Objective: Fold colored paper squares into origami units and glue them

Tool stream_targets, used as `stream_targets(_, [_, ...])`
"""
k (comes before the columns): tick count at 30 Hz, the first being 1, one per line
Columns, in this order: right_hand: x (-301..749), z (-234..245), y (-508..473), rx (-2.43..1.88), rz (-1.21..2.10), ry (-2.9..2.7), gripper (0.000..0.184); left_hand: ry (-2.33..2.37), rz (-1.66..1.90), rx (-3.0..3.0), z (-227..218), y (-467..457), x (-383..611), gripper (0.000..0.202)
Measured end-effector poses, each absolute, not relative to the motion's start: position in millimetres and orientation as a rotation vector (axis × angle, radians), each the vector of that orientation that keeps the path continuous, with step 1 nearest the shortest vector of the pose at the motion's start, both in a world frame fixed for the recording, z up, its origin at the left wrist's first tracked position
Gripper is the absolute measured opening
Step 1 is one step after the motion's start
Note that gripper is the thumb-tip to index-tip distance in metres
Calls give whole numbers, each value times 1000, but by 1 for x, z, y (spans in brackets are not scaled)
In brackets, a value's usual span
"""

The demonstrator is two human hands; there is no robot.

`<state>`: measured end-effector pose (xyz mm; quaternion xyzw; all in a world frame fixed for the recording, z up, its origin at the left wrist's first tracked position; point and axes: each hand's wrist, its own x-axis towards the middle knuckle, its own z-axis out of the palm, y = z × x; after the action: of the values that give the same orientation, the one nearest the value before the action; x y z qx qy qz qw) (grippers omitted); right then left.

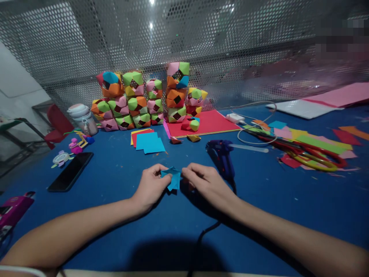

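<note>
A small folded piece of blue paper (173, 179) sits between both hands, just above the blue table (121, 231). My left hand (150, 186) pinches its left side with curled fingers. From the other side, my right hand (203, 181) grips its right edge, fingers closed. Both forearms rest on the table. Behind the hands lie loose blue paper squares (150, 143) on red and yellow sheets.
Stacks of multicoloured origami cubes (138, 100) stand at the back against a perforated metal wall. A blue glue gun (222, 158) lies right of my hands, its cord trailing toward me. Red-and-yellow scissors (311, 156) on paper strips lie right; a black phone (70, 171) and jar (83, 118) left.
</note>
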<state>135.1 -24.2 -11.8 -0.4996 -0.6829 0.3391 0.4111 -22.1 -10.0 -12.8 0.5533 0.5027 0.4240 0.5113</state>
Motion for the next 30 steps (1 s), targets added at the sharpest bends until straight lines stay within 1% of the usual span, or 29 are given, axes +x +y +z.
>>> stream_targets(2, [138, -9, -23, -1266, 922, -1679, 36, 1222, 1034, 1323, -13, -8, -22, 6])
stream_targets(4, [138, -8, -23, -1264, 920, -1718, 33, 1225, 1037, 1346, -14, -8, -23, 6])
stream_targets(7, [134, -12, -24, -1281, 818, -1845, 26, 1230, 1044, 1422, -13, -10, -23, 5])
stream_targets(9, [130, -17, -24, -1285, 758, -1886, 24, 1244, 1047, 1489, -13, -11, -24, 5])
stream_targets(13, [129, -24, -24, -1285, 745, -1885, 27, 1238, 1018, 1525, -12, -12, -23, 6])
stream_targets(16, [130, -22, -24, -1293, 769, -1883, 29, 1205, 1011, 1513, -13, -10, -23, 12])
stream_targets(18, [131, -18, -24, -1279, 786, -1878, 25, 1205, 995, 1495, -14, -9, -23, 14])
stream_targets(22, [133, -12, -23, -1200, 730, -1818, 13, 1225, 969, 1418, -18, -8, -23, 9])
stream_targets(25, [134, -12, -21, -1179, 635, -1815, 15, 1222, 975, 1374, -19, -8, -22, 7])
stream_targets(30, [135, -15, -19, -1193, 599, -1835, 18, 1220, 978, 1319, -18, -9, -22, 7])
